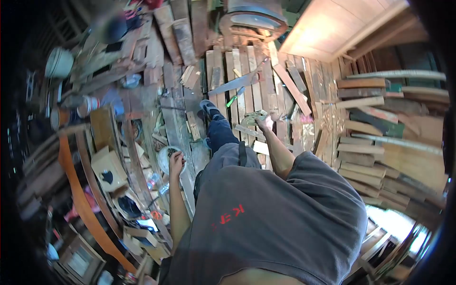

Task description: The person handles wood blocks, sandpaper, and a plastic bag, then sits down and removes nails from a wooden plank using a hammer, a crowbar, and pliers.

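My left hand [177,165], its fingers curled in, is at the rim of a white tub [163,164] with dark small contents. Whatever may be between those fingers is too small to tell. Out in front, my right hand [265,125] is closed on a pale, yellowish-green rough piece [251,117], perhaps wood; its exact kind is unclear. Ahead of that hand, a handsaw [235,84] lies across the floorboards. Beside the blade is a tool with a bright green handle [232,100].
Loose planks [290,90] lie about the slatted floor. Stacked boards [361,149] line the right side. To the left are a cardboard box [109,168], a long orange-brown board [80,190] and a white bucket [60,62]. A large wooden panel [332,28] leans at the upper right.
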Motion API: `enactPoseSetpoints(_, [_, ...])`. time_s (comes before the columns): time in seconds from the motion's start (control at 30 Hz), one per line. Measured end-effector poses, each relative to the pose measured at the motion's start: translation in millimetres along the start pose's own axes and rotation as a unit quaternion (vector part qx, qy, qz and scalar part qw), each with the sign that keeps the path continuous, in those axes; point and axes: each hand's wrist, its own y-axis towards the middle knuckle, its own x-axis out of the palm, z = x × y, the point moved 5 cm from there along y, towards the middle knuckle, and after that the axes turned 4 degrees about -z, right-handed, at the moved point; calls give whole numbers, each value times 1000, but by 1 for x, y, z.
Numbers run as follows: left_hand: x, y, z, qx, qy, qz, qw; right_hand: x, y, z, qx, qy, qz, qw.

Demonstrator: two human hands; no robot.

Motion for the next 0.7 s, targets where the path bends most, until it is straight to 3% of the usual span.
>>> enactPoseSetpoints(0.47, [35,28,46,23,83,-96,992,13,-60,148,153,83,-34,984])
enactPoseSetpoints(0.5, [37,33,45,19,84,-101,991,1,-83,144,192,90,2,977])
enactPoseSetpoints(0.6, [49,39,55,30,93,-130,987,32,-60,194,164,74,-13,984])
enactPoseSetpoints(0.7, [60,44,65,36,103,-153,982,10,-97,189,179,145,29,973])
